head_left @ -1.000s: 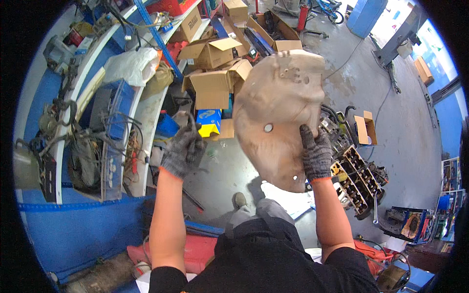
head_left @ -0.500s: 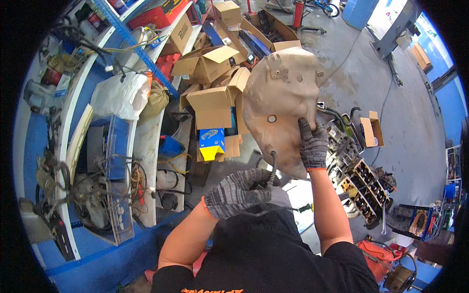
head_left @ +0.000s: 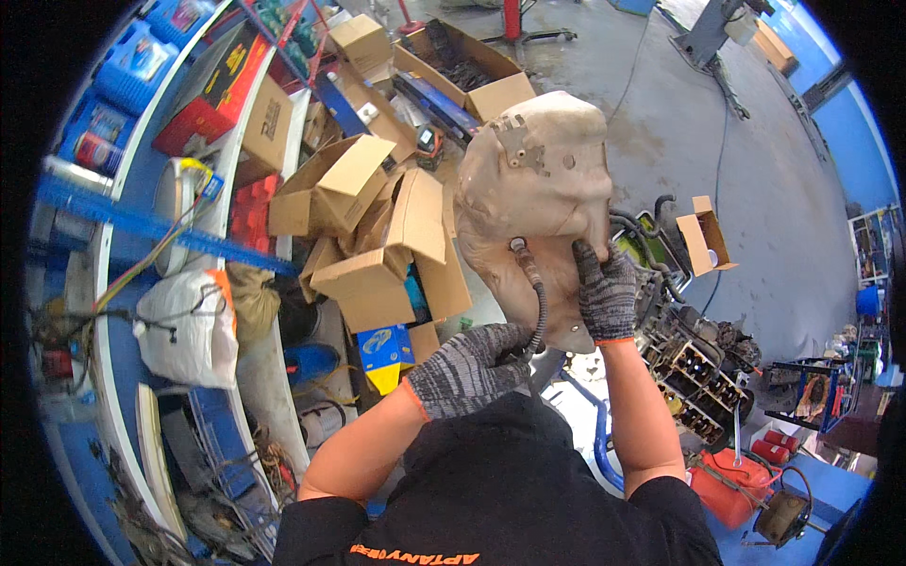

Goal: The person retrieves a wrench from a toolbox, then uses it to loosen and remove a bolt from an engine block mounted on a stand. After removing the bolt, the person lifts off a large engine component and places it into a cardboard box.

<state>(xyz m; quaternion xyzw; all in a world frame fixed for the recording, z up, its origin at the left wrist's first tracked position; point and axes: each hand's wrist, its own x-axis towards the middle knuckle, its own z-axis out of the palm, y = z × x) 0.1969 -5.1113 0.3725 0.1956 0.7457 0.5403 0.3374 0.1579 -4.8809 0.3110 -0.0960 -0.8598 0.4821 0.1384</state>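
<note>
A dirty beige moulded piece that looks like a plastic tank [head_left: 543, 198] is held up in front of me. My right hand [head_left: 605, 292], in a grey knit glove, grips its lower right edge with the thumb on the near face. My left hand [head_left: 475, 370], gloved the same way, is closed around the lower part of a dark ribbed hose [head_left: 540, 300]. The hose curves upward, and its upper end lies at the round hole in the tank's face. Whether it sits inside the hole or only against it, I cannot tell. My left fingertips are partly hidden.
To the left stand shelves [head_left: 142, 189] with bottles, boxes and bags. Open cardboard boxes [head_left: 392, 274] are piled on the floor beyond my left hand. Engine parts [head_left: 694, 377] lie to the right of my right forearm, near a red container [head_left: 731, 486] and a small open carton [head_left: 703, 236].
The hose's upper end has moved up from the tank's lower edge to the round hole, which was uncovered before. My left hand has shifted slightly right with it. The view has turned.
</note>
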